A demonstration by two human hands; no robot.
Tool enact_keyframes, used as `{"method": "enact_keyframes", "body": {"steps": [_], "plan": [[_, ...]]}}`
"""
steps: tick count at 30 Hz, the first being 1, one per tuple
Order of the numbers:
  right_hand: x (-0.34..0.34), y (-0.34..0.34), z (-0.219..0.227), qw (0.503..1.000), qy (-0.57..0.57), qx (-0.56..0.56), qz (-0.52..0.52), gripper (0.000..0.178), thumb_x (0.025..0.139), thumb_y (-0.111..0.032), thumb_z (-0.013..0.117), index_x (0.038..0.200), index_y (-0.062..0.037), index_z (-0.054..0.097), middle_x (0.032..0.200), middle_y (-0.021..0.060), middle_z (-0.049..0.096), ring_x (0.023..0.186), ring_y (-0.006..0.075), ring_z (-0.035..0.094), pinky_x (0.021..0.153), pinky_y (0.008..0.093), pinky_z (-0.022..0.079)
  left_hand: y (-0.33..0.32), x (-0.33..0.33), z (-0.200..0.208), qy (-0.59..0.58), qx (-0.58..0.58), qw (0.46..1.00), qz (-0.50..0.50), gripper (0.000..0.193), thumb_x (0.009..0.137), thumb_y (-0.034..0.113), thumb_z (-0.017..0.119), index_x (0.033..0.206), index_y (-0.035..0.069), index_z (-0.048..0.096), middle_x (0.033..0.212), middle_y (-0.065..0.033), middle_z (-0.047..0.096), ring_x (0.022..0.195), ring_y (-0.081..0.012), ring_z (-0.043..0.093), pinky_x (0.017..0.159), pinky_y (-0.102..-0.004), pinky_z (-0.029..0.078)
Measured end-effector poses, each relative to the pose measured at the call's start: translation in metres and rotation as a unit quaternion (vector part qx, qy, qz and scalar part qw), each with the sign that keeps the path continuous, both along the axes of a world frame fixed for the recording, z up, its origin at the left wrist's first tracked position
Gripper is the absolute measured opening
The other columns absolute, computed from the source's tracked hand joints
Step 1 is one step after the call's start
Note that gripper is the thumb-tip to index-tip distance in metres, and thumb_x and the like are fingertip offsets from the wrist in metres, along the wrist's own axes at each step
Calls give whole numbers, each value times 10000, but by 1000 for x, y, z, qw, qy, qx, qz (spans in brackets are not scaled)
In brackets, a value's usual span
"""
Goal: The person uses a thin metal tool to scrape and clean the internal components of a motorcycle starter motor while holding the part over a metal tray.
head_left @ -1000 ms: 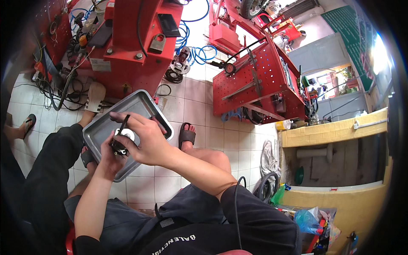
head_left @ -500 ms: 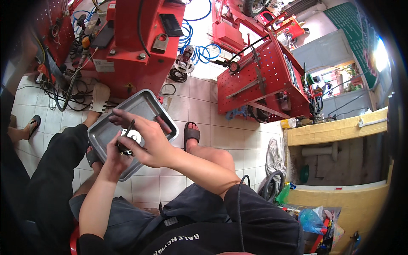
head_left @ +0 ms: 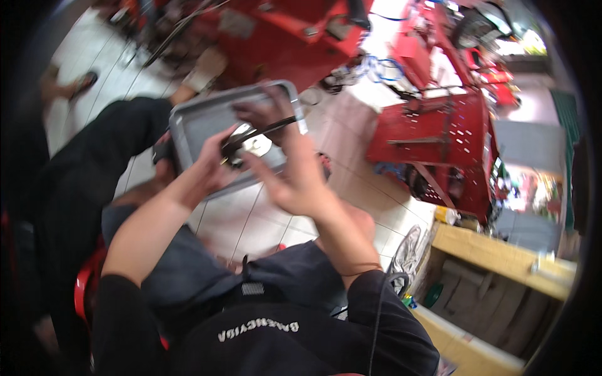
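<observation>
Head view: you've got one red perforated cart (head_left: 433, 135) off to the right and one gray tray (head_left: 199, 128) in front of you. Your left hand (head_left: 214, 167) is curled around one silver-and-black part (head_left: 259, 147) over that tray; your right hand (head_left: 291, 169) is beside it, fingers loosely spread, too blurry to tell if it's gripping the one dark bar (head_left: 268, 128).

The floor (head_left: 221, 220) is pale tile; a tray (head_left: 199, 128) sits low over it; a red cart (head_left: 461, 131) and grey cloth (head_left: 407, 252) rest on it.
</observation>
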State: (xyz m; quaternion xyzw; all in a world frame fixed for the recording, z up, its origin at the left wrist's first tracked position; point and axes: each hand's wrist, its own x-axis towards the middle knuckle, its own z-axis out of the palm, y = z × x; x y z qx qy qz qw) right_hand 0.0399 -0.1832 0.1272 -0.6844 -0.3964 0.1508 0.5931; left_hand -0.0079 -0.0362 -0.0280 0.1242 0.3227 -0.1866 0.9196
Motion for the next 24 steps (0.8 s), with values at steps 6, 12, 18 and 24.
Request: {"method": "enact_keyframes", "body": {"steps": [6, 12, 18, 24], "plan": [[-7, 6, -6, 989, -116, -62, -61, 402, 858, 97, 654, 1253, 60, 590, 1019, 166, 726, 954, 243, 717, 840, 330, 553, 3, -5, 11, -17, 10, 1000, -15, 371, 1032, 410, 427, 1092, 90, 605, 1027, -101, 653, 930, -252, 622, 815, -432, 539], [-9, 13, -5, 984, -113, -6, -141, 389, 832, 64, 699, 1213, 71, 618, 965, 143, 741, 897, 208, 728, 825, 308, 558, 2, -7, 26, -29, 12, 999, -19, 380, 1031, 356, 422, 1199, 60, 591, 1088, -75, 646, 991, -195, 610, 871, -373, 466], [1, 0, -9, 986, -138, -77, -49, 522, 858, 88, 624, 1362, 66, 493, 985, 147, 742, 924, 219, 725, 866, 314, 552, 0, -2, 20, -11, 5, 1000, -2, 358, 1034, 391, 436, 1111, 85, 605, 1060, -116, 669, 983, -248, 631, 829, -440, 533], [-3, 6, -1, 986, -114, -77, -90, 583, 896, 88, 597, 1441, 55, 390, 1152, 194, 695, 1071, 239, 691, 916, 338, 535, 2, -3, 16, -15, -10, 1000, -14, 347, 1031, 383, 447, 1115, 83, 599, 1048, -117, 672, 970, -254, 639, 832, -447, 531]]}}
